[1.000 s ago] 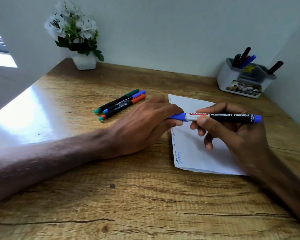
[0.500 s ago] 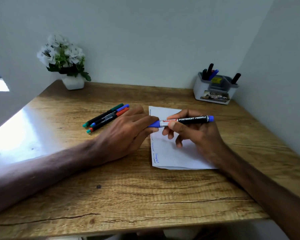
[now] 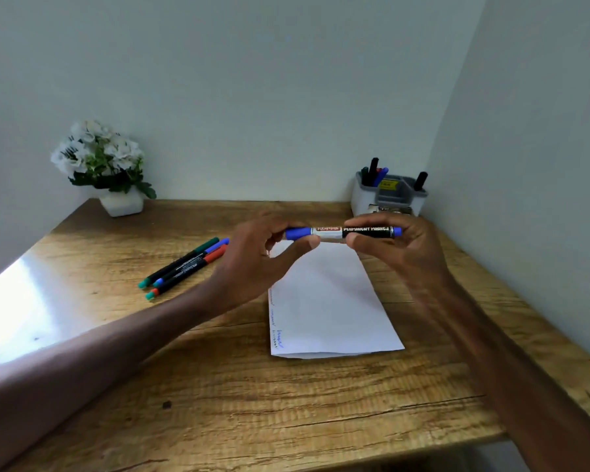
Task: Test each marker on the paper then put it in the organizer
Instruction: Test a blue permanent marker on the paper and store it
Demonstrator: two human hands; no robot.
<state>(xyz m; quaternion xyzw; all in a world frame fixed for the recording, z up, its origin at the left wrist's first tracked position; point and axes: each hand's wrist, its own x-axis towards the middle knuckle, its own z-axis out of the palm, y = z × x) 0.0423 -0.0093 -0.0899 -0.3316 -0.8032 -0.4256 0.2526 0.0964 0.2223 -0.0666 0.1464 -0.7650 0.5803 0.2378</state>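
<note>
Two hands are shown in the head view, raised above the paper (image 3: 327, 301), with one blue permanent marker (image 3: 344, 232) held level between them. Its cap (image 3: 298, 233) is pinched between the thumb and curled fingers of the left hand (image 3: 252, 264). The black barrel is pinched near its middle by the thumb and fingers of the right hand (image 3: 402, 253). The cap appears seated on the barrel, and no nib can be seen. Whether it is about to be pulled off or has just been pressed home cannot be told, though a blue scribble (image 3: 279, 338) is already present at the near left edge of the sheet.

If uncapping is the step, the pull is best made straight along the marker's axis, with the barrel kept steady and the two grips set close to the seam. That way the cap comes free without a jerk and the nib is kept off the fingers. The cap should be retained in the left hand. A short stroke can then be laid on a bare part of the sheet, which lies flat on the table (image 3: 218, 386) directly beneath.

Once capped until firmly closed, the marker should be carried to the organizer (image 3: 358, 202) at the far right corner, where several markers already stand upright. Three thin markers (image 3: 184, 267) lie side by side to the left of the paper, apparently waiting to be tested.
</note>
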